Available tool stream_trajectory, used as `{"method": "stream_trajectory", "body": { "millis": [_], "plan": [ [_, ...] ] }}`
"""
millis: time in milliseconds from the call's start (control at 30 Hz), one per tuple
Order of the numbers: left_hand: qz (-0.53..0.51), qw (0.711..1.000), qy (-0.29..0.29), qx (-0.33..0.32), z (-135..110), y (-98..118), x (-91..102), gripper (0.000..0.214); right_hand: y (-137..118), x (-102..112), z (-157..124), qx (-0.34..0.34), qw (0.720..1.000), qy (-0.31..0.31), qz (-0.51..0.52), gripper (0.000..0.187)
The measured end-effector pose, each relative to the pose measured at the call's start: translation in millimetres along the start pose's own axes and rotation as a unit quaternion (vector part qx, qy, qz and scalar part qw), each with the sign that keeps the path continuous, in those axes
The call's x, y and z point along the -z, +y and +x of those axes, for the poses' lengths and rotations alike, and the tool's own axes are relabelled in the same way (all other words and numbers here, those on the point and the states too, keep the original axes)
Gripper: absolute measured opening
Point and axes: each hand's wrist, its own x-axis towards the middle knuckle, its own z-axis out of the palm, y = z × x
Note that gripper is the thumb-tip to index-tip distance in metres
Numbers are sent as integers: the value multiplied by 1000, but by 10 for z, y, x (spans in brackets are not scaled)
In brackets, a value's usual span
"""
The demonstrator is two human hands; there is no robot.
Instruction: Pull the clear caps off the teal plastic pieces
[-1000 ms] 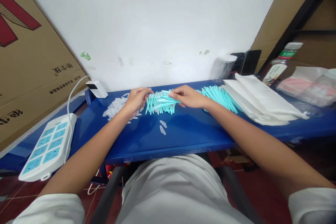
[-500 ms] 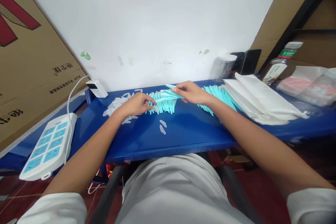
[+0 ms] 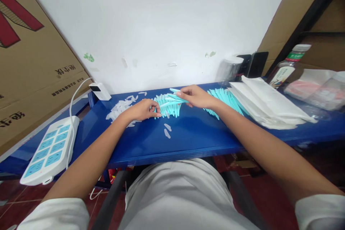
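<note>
Turquoise sticks (image 3: 173, 99), right hand (image 3: 194, 95), long axes pointing left

Head view, looking forward and down; blue table (image 3: 194, 134) near, white wall (image 3: 167, 18) just beyond.

Left hand (image 3: 147, 109) low, fingers (image 3: 154, 105) curled inward; right hand (image 3: 192, 96) slightly higher, pinching, palm down; both arms (image 3: 258, 136) stretched forward, converging!
</note>
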Motion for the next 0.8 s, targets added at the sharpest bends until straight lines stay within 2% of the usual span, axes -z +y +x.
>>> {"method": "stream_trajectory", "body": {
  "millis": [167,467,633,800],
  "plan": [
    [-48,998,30,10,-10,30,46,46,-18,13,-7,-4,1000,-7,-3,58],
    [-139,978,154,8,-4,106,100,45,-137,20,-50,-31,998,-49,18,46],
    [-173,960,221,3,7,112,91,45,-120,22,-44,-46,997,-52,19,38],
    [-181,955,233,22,-7,131,85,46,-72,5,-28,-52,996,-40,54,28]
  ]
}}
